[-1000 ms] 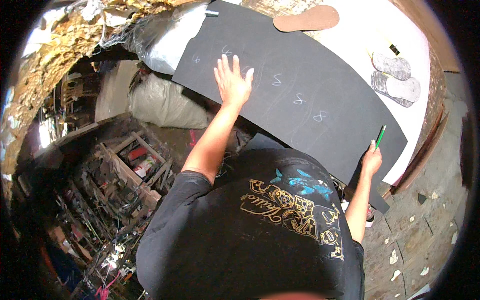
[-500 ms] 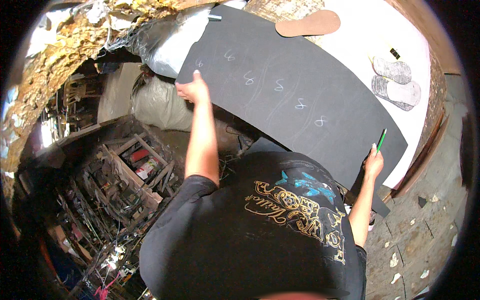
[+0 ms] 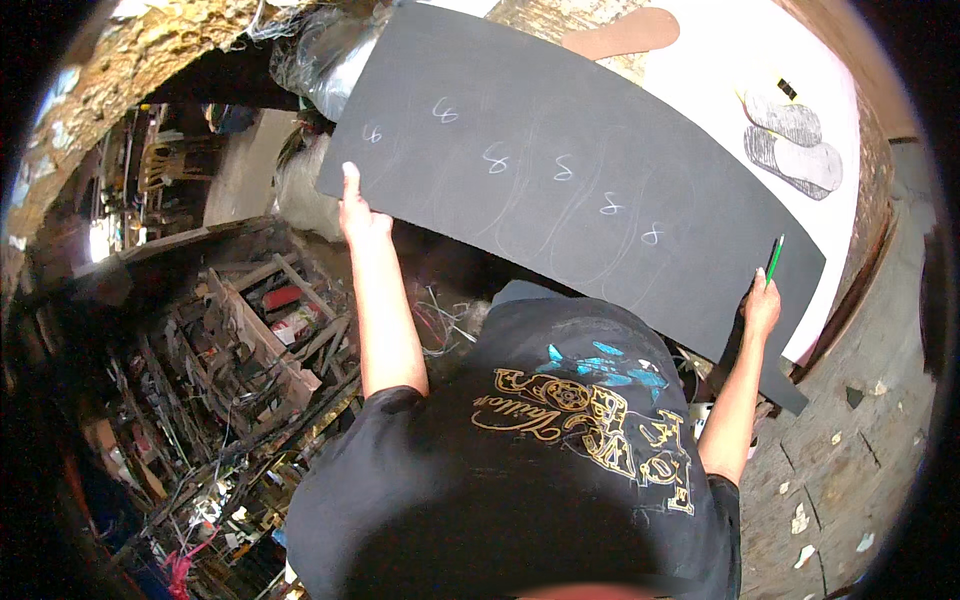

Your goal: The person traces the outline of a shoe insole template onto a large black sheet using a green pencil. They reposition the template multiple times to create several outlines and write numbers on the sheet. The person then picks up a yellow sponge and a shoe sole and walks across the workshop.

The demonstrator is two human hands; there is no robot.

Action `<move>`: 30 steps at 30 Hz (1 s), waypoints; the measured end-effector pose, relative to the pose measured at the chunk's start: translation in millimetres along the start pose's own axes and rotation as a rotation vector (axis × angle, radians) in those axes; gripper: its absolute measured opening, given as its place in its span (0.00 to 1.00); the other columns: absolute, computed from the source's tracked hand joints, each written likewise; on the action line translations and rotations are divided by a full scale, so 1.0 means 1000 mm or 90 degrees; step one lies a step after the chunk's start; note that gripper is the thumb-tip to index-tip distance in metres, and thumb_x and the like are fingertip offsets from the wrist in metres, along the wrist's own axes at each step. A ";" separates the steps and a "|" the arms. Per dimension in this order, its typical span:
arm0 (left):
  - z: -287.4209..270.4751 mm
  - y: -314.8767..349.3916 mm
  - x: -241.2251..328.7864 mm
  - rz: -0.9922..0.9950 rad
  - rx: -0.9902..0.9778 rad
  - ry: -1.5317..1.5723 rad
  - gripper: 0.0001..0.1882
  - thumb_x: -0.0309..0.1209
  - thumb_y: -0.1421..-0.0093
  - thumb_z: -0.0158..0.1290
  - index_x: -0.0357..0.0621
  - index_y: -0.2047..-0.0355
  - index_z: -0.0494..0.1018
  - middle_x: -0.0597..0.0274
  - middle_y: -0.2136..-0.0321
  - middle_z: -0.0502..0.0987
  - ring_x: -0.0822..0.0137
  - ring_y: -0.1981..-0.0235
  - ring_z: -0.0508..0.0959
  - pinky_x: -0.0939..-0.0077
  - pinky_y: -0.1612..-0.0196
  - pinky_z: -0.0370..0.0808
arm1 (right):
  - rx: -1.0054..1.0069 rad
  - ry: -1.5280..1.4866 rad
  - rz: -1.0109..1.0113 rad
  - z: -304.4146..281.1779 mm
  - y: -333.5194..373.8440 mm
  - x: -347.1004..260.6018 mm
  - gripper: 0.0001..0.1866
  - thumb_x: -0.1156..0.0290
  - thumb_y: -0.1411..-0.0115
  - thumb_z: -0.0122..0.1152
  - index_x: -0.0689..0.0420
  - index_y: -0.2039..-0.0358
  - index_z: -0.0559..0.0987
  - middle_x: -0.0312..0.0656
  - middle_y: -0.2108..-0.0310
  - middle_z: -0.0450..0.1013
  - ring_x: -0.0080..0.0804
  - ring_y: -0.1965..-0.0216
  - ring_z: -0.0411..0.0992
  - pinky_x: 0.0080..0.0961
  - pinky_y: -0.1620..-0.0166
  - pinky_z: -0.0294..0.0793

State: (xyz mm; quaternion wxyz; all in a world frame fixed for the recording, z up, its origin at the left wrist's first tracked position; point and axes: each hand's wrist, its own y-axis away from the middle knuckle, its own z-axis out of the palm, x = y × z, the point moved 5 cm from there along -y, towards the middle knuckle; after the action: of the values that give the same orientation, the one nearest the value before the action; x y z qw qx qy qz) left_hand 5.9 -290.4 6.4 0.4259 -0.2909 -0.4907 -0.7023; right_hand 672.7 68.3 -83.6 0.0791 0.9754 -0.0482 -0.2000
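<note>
A large black sheet [image 3: 440,60] spans the upper middle, marked with faint curved outlines and a row of small white handwritten marks. My left hand [image 3: 365,215] grips its near edge toward the left end, thumb on top and fingers hidden beneath. At the right end, my right hand [image 3: 763,303] closes on a green pencil [image 3: 775,262], point upward. That same hand rests at the sheet's near edge; whether it also pinches the sheet I cannot tell. A brown sole-shaped piece [image 3: 625,35] lies just beyond the sheet's far edge.
Under the sheet is a white surface [image 3: 700,60] bearing dark-shaded sole drawings [image 3: 790,150]. Clear plastic wrapping [image 3: 320,65] bulges at the left end. A wooden frame with clutter [image 3: 265,325] stands lower left. Scraps dot the grey floor [image 3: 830,480] at right.
The black sheet has shifted left at its left end, my left hand moving left and nearer with it. My right hand rose slightly rightward with the pencil. A small white stick at the far-left corner no longer shows.
</note>
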 end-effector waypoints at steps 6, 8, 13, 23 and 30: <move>-0.004 -0.014 0.024 0.009 0.065 -0.041 0.43 0.49 0.42 0.68 0.37 0.35 0.65 0.50 0.36 0.70 0.46 0.37 0.70 0.41 0.33 0.65 | -0.190 -0.426 0.153 -0.015 0.039 0.006 0.19 0.53 0.29 0.58 0.55 0.68 0.77 0.31 0.82 0.69 0.18 0.84 0.67 0.20 0.80 0.66; -0.002 -0.045 0.034 0.009 -0.021 -0.039 0.40 0.52 0.39 0.63 0.42 0.34 0.66 0.52 0.36 0.70 0.46 0.37 0.70 0.40 0.34 0.65 | -0.167 -0.427 0.164 -0.028 0.059 0.016 0.18 0.54 0.29 0.58 0.56 0.69 0.77 0.31 0.82 0.70 0.17 0.84 0.66 0.18 0.81 0.66; -0.013 -0.114 0.037 0.026 0.058 -0.223 0.34 0.48 0.33 0.58 0.35 0.37 0.67 0.50 0.39 0.73 0.50 0.42 0.76 0.48 0.41 0.76 | -0.167 -0.417 0.245 -0.024 0.104 0.046 0.18 0.54 0.30 0.58 0.57 0.68 0.77 0.32 0.80 0.71 0.18 0.83 0.69 0.19 0.81 0.68; 0.016 0.100 -0.186 -0.476 -0.201 0.101 0.38 0.55 0.35 0.56 0.45 0.33 0.62 0.52 0.34 0.67 0.51 0.33 0.66 0.45 0.31 0.63 | -0.047 -0.170 0.142 0.000 0.114 0.057 0.19 0.55 0.28 0.53 0.60 0.66 0.77 0.45 0.76 0.74 0.41 0.74 0.74 0.40 0.68 0.73; 0.042 0.115 -0.194 -0.493 -0.107 -0.006 0.44 0.61 0.37 0.53 0.48 0.30 0.57 0.52 0.31 0.61 0.44 0.31 0.62 0.31 0.32 0.60 | -0.043 -0.211 0.169 0.000 0.102 0.033 0.19 0.55 0.29 0.55 0.61 0.66 0.77 0.42 0.76 0.73 0.35 0.75 0.73 0.36 0.69 0.72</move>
State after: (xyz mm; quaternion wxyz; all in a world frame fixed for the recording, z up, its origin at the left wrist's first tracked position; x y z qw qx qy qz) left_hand 197.8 -207.9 -88.3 0.1021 -0.1213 -0.5069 -0.8473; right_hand 696.5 -36.5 -78.6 0.1285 0.9110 -0.1818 -0.3472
